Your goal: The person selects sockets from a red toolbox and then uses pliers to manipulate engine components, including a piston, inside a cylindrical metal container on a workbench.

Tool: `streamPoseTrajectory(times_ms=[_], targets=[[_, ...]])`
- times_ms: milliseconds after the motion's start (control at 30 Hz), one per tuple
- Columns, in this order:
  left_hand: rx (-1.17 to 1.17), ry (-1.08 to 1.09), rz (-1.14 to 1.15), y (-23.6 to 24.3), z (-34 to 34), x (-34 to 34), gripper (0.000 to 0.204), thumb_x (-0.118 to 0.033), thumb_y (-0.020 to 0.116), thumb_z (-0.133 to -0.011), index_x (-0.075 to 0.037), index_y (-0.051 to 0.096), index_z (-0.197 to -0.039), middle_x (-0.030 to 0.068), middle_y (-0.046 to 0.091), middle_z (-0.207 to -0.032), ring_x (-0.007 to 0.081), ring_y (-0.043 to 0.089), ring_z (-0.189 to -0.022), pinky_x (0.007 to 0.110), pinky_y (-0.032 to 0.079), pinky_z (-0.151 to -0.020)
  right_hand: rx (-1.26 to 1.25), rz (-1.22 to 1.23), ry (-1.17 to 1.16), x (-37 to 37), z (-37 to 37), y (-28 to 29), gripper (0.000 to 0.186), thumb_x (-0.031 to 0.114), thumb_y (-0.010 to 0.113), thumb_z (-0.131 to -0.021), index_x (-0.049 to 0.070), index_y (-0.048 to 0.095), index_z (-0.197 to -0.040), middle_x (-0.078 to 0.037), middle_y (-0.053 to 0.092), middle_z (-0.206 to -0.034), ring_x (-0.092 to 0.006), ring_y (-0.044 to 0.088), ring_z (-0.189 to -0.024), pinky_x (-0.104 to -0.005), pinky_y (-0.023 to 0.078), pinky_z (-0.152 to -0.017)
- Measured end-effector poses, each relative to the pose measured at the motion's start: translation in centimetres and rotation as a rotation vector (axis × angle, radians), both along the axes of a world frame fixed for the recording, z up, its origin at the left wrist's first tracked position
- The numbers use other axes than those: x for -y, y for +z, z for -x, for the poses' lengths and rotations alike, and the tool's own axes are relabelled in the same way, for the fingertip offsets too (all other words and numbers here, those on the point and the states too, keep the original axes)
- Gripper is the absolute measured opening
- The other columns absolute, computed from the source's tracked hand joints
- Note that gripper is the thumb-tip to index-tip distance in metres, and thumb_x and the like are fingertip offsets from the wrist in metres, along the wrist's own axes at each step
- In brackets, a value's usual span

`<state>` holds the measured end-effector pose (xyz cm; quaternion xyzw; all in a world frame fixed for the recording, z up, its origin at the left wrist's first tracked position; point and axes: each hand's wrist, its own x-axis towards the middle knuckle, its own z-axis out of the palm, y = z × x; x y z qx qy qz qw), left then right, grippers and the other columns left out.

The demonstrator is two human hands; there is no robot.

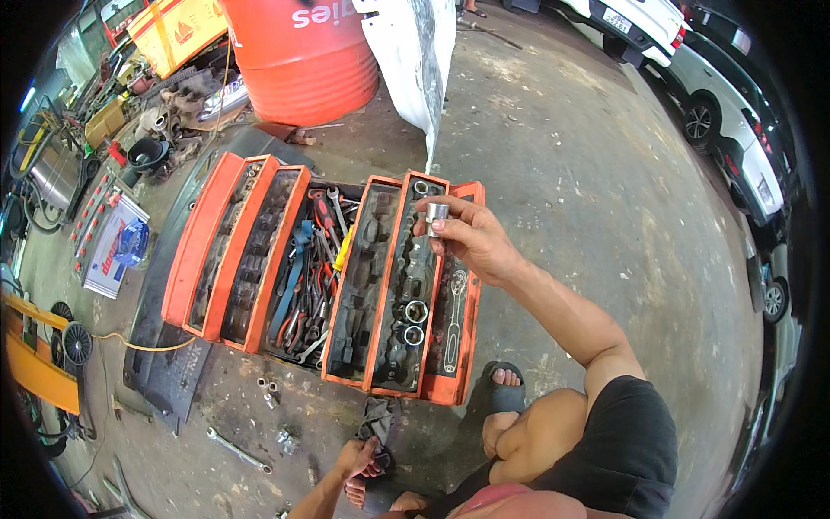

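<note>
My right hand (462, 242) grips a short silver socket (437, 216) between thumb and fingers, above the upper part of a socket tray (399, 277) in an open red cantilever toolbox (328, 363). That tray holds a few sockets (416, 313), and the outer tray beside it holds a silver ratchet (456, 320). Jumbled wrenches, pliers and screwdrivers (320, 268) fill the middle compartment. Below the toolbox, my left hand (359, 458) is closed on a dark grey cloth (378, 419), near my foot.
Loose sockets (268, 394) and a wrench (240, 451) lie on the concrete floor (562, 156). A dark panel (160, 372) lies left of the toolbox. A red barrel (303, 78), a white panel (402, 43) and piled parts stand behind. Cars (726, 147) are parked at right.
</note>
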<state>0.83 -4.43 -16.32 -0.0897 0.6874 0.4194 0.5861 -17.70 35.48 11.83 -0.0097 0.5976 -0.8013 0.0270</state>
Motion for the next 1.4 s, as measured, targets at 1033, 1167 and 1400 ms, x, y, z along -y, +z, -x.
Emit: streamPoseTrajectory(times_ms=[1033, 1167, 1400], targets=[[0.020, -0.006, 0.013, 0.2, 0.0, -0.1, 0.063, -0.052, 0.044, -0.101, 0.002, 0.057, -0.072, 0.0168, 0.068, -0.065, 0.0218, 0.067, -0.051, 0.031, 0.052, -0.045, -0.041, -0.852, -0.226, -5.0, 8.8, -9.8, 0.027, 0.008, 0.037, -0.093, 0.005, 0.054, -0.114, -0.010, 0.056, -0.102, -0.0160, 0.052, -0.089, -0.0325, 0.042, -0.083], [-0.002, -0.004, 0.015, 0.1, -0.2, 0.3, 0.063, -0.052, 0.044, -0.101, 0.002, 0.058, -0.073, 0.0163, 0.068, -0.065, 0.0212, 0.066, -0.051, 0.030, 0.052, -0.046, -0.090, -0.810, -0.183, -5.3, 8.9, -10.4, 0.028, 0.006, 0.036, -0.092, 0.004, 0.052, -0.115, -0.010, 0.054, -0.108, -0.0169, 0.051, -0.097, -0.0321, 0.040, -0.090], [-0.027, -0.008, 0.000, 0.9, 0.0, -0.4, 0.063, -0.052, 0.043, -0.101, 0.002, 0.058, -0.074, 0.0163, 0.068, -0.065, 0.0212, 0.067, -0.051, 0.030, 0.052, -0.046, -0.275, -0.801, -0.294, -6.6, 9.6, -12.6, 0.026, 0.012, 0.042, -0.095, 0.006, 0.051, -0.119, -0.007, 0.054, -0.080, -0.0158, 0.053, -0.074, -0.0332, 0.044, -0.069]])
